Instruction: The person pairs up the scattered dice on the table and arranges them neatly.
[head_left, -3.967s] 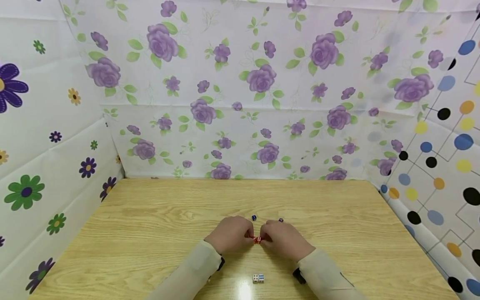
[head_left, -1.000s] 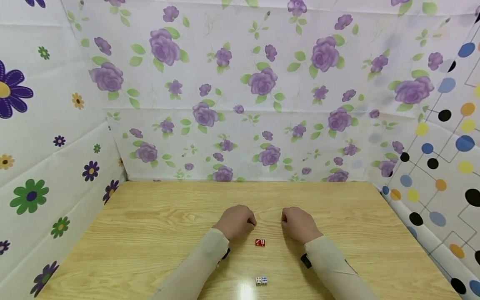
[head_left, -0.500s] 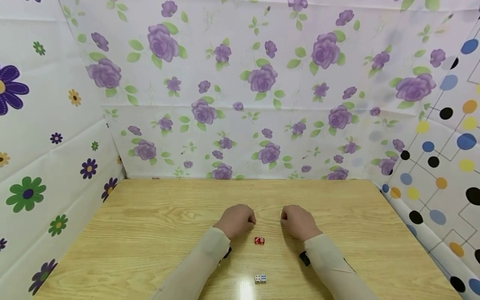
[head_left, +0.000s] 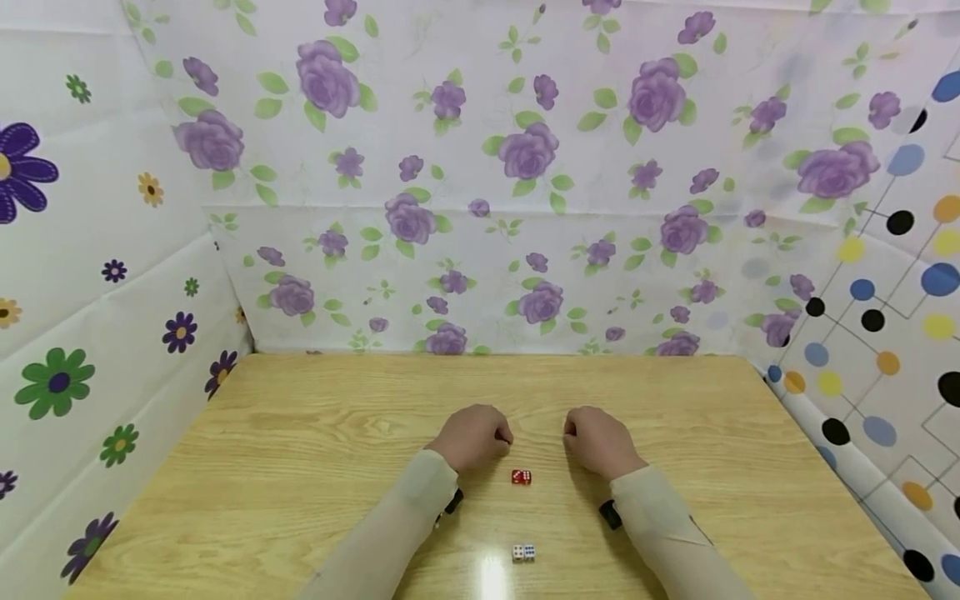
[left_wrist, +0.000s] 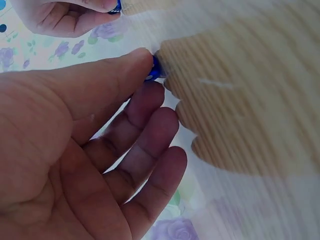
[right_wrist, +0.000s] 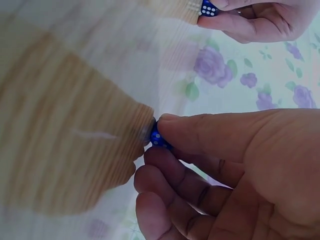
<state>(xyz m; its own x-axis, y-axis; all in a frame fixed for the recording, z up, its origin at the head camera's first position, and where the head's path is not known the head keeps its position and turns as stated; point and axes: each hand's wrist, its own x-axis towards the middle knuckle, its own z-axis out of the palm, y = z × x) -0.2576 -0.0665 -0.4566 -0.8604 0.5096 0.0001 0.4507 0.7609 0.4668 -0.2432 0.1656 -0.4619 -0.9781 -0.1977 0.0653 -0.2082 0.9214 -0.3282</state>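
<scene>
My left hand (head_left: 472, 438) pinches a blue die (left_wrist: 154, 69) between thumb and index finger, low at the tabletop; the other fingers curl loosely beside it. Across a gap, my right hand (head_left: 603, 443) pinches another blue die (right_wrist: 158, 137) with white pips in the same way. Both dice are hidden under the hands in the head view. A pair of red dice (head_left: 521, 477) sits side by side on the table, nearer to me than the hands and between the forearms. Closer still stand two white dice (head_left: 523, 553), also side by side, one with blue pips.
The wooden table (head_left: 315, 425) runs back to a white cloth with purple roses (head_left: 525, 154). Cloth walls with flowers (head_left: 56, 383) and coloured dots (head_left: 937, 279) flank it. A dark wrist band (head_left: 611, 514) shows under the right sleeve.
Four seconds ago both hands held the red dice, with two dark dice behind. They have since let go, moved farther back and apart, and taken a blue die each. Lately they stay still.
</scene>
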